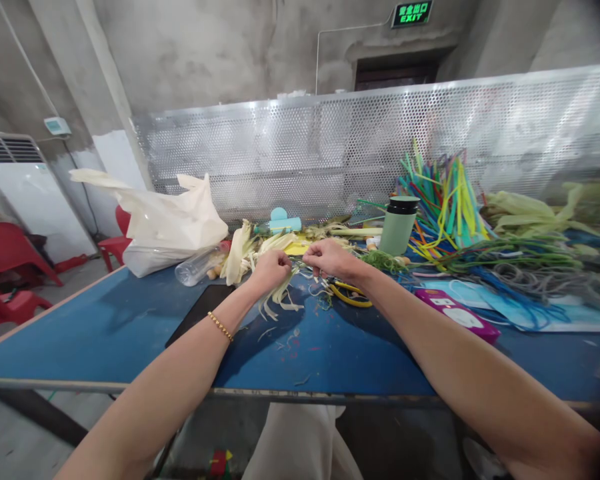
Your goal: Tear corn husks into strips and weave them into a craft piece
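Note:
My left hand (274, 268), with a beaded bracelet (221, 327) on its wrist, is closed in a pinch over the middle of the table. Just to its right, my right hand (331, 259) is pinched too, with a small gap between the two. Anything between the fingertips is too fine to make out. Pale, torn strips that look like corn husk (283, 301) hang or lie below my left hand; whether it grips them, I cannot tell. Yellow-handled scissors (351, 296) lie under my right hand. More husk (239, 257) lies beside my left hand.
On the blue table (290, 367) stand a white plastic bag (175, 220), a see-through bottle (200, 267) and a green cup (400, 227). A dark flat tablet-like thing (197, 313) lies by my left forearm. At right are colourful strips (455, 207), cords (525, 253) and a purple box (457, 313).

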The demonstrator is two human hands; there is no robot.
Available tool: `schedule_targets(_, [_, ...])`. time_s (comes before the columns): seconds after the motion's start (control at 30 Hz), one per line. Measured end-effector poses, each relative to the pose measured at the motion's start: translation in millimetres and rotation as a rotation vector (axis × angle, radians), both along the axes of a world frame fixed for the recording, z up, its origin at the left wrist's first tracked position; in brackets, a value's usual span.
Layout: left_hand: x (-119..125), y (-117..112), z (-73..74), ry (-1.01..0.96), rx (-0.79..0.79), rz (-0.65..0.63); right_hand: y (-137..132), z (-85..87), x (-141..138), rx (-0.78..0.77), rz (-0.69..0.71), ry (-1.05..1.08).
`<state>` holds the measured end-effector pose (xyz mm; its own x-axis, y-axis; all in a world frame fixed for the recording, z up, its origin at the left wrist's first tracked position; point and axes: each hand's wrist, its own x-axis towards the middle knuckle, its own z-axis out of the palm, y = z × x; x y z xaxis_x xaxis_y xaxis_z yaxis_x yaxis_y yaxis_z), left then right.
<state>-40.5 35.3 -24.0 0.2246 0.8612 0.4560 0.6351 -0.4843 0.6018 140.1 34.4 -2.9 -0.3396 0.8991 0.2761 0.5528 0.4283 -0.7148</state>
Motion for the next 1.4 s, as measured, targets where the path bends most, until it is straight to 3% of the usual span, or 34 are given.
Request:
schedule_targets(0.27, [-5,2,0.4,0.026,-0.083,0.044,-11,12.8,2,0.023,-0.036,-0.137])
schedule_targets(0.4, [-6,3,1.2,-0.104,-0.185,0.032,-12,15.6,1,0.063,-0.035,-0.138])
schedule_targets(0.57, [0,0,2.4,-0.373,-0.241,-0.109,-10,13.5,0,0.056,-0.023,-0.164])
schedule_targets(0.7, [11,-5,-2.7,-0.324,-0.303,-0.292,-8,10.2,-3,0.058,-0.034,-0.200])
schedule_targets(0.97, [6,-9,-0.6,-0.316,-0.325,-0.276,-9,11.3,-3,0.116,-0.074,-0.220])
schedule_targets(1.07, [0,-9,0.2,-0.227,-0.329,-0.265,-10,12.6,-3,0.136,-0.076,-0.237])
schedule_targets(1.23, [0,-11,3.5,0.115,-0.021,-0.148,-13,14.7,-6,0.163,-0.096,-0.301])
schedule_targets(1.4, [2,-8,5.4,0.346,0.117,0.029,-15,15.7,-10,0.221,-0.123,-0.451])
